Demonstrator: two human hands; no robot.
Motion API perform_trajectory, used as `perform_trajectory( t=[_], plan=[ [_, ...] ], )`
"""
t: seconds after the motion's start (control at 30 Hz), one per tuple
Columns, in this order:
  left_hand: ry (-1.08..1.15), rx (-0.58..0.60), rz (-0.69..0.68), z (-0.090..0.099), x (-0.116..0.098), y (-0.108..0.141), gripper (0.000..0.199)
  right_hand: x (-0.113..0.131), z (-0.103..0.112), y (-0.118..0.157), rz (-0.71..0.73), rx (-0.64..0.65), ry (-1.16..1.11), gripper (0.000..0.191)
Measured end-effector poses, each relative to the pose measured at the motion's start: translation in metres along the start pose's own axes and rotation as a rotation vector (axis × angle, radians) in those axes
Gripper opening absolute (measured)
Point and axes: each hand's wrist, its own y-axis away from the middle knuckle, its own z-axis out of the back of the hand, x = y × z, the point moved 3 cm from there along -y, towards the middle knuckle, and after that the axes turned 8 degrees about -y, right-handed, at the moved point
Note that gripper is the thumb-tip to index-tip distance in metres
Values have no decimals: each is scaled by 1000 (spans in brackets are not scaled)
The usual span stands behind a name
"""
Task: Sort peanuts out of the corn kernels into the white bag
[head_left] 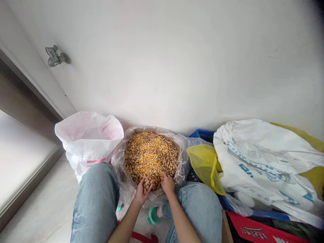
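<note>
A round container (pixel 180 153) lined with a clear plastic bag (pixel 118 158) stands between my knees. It is full of unshelled peanuts (pixel 170 163) mixed with yellow and white corn kernels (pixel 148 157), the corn mostly in the middle. My left hand (pixel 143 190) is palm up at the near rim, its fingers curled around several peanuts. To its right, my right hand (pixel 167 184) reaches down into the near edge of the pile. Its fingertips are bent together among the peanuts, and what they grip is hidden.
An open white sack (pixel 91 148) stands left of the container. On the right are a yellow mesh bag (pixel 205 162), a blue crate (pixel 202 134), a large white printed bag (pixel 263 158) and a red box (pixel 253 229). A tap (pixel 57 57) sticks out from the wall.
</note>
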Motion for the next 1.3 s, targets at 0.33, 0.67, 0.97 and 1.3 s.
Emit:
perform_trajectory(
  t=[0.33, 0.67, 0.97, 1.3],
  plan=[
    [11, 25, -20, 7, 5, -7, 11, 9, -9, 0, -35, 34, 126, 33],
    [36, -13, -43, 5, 5, -10, 10, 41, 22, 12, 351, 365, -763, 20],
    [1, 16, 13, 1, 0, 0, 12, 14, 0, 2, 50, 115, -56, 20],
    [22, 17, 8, -1, 1, -1, 12, 20, -14, 13, 117, 90, 132, 19]
  ],
)
